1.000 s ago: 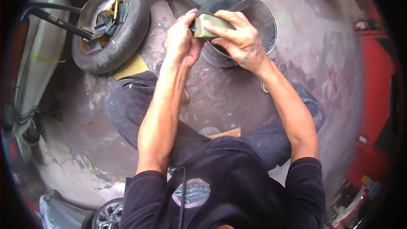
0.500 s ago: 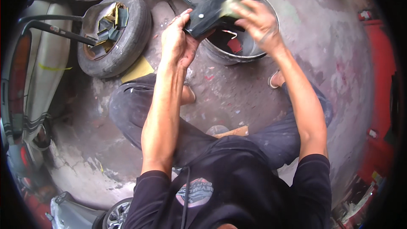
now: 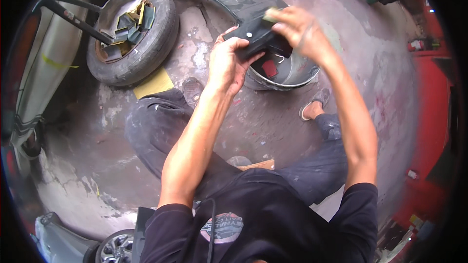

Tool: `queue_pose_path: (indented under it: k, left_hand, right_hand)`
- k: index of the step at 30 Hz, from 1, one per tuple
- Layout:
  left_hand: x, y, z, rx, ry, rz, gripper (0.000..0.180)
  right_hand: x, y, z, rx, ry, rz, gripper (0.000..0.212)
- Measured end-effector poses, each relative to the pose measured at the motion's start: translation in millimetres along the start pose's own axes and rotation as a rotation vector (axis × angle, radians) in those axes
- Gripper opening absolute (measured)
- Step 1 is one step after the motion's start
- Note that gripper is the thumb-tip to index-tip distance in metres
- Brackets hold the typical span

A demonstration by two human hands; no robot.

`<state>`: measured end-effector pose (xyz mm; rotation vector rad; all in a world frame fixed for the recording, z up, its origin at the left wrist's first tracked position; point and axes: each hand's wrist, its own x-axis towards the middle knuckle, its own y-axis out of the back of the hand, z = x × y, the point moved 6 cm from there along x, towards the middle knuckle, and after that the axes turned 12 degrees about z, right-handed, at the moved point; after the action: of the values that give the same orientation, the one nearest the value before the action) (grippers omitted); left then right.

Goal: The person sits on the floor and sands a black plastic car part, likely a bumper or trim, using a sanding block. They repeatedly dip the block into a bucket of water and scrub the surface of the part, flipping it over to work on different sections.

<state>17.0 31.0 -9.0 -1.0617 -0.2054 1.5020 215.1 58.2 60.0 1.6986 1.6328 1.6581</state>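
Stained floor [image 3: 263, 131] lies beneath a black curved panel [image 3: 245, 1], upper centre, its long axis arching down rightward; the left hand [image 3: 226, 65] grips its lower end, the right hand [image 3: 303, 33] a green pad [image 3: 271, 15].

Greenish pad [image 3: 269, 16] over dark panel [image 3: 250, 10]

A tyre [image 3: 165, 39] lies by a yellow sheet [image 3: 154, 84], with perhaps a red car [image 3: 432, 102] far right.
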Motion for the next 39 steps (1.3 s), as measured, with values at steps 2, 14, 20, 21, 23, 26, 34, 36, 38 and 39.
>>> queue_pose_path:
  k: [2, 14, 20, 21, 23, 26, 34, 36, 38, 39]
  left_hand:
    - [-1, 6, 1, -0.016, 0.021, -0.022, 0.045]
    - [-3, 14, 3, -0.064, 0.052, -0.030, 0.049]
    - [0, 4, 1, -0.024, 0.008, 0.012, 0.055]
    - [0, 7, 2, -0.009, -0.003, 0.032, 0.057]
    - [0, 10, 4, 0.035, -0.019, 0.055, 0.061]
    - [0, 9, 8, 0.076, -0.099, 0.043, 0.065]
    - [0, 6, 10, 0.163, -0.129, 0.071, 0.065]
    - [-5, 8, 10, 0.157, -0.115, 0.061, 0.064]
    - [-4, 1, 9, 0.150, -0.118, 0.038, 0.063]
    - [0, 0, 4, 0.191, -0.084, 0.036, 0.063]
  right_hand:
    - [7, 0, -59, 0.098, 0.022, -0.024, 0.033]
    - [15, -2, -29, 0.307, -0.002, -0.195, 0.038]
    - [7, 8, 46, 0.196, -0.122, -0.111, 0.036]
    - [9, 3, 14, 0.199, -0.017, -0.090, 0.036]
    - [13, -4, -25, 0.216, -0.005, -0.140, 0.038]
    - [14, -2, 1, 0.277, -0.023, -0.176, 0.041]
    - [9, -2, -30, 0.179, 0.047, -0.153, 0.038]
    - [13, 1, -1, 0.269, -0.022, -0.197, 0.038]
    - [9, 14, 78, 0.248, -0.197, -0.165, 0.039]
    - [-3, 19, 102, 0.195, -0.256, -0.160, 0.038]
